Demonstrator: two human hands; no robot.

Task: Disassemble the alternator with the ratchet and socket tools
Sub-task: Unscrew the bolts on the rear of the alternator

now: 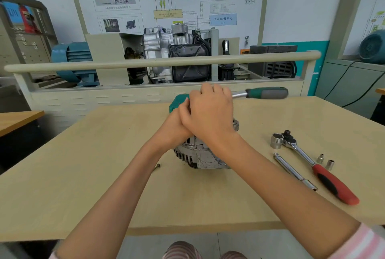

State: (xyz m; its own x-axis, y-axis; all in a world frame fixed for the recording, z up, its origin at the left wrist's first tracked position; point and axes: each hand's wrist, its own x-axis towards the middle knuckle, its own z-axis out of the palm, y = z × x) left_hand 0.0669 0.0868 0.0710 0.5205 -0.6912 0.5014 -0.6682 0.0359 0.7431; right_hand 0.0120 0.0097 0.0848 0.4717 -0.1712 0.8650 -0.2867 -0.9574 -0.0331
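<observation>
Pointing right — green-handled ratchet (264,92) level above the alternator (200,154).

We reach both bare forearms forward so they meet above the alternator (200,154). Our right hand (210,113) lies over the top of it, fingers curled forward, knuckles up. Our left hand (177,121) is tucked just under and beside the right, touching it, its fingers mostly hidden.

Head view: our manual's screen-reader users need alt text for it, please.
Both hands, right hand over left hand, press on an alternator on a wooden table, with a green-handled ratchet sticking out right. A red-handled ratchet lies nearby.
</observation>
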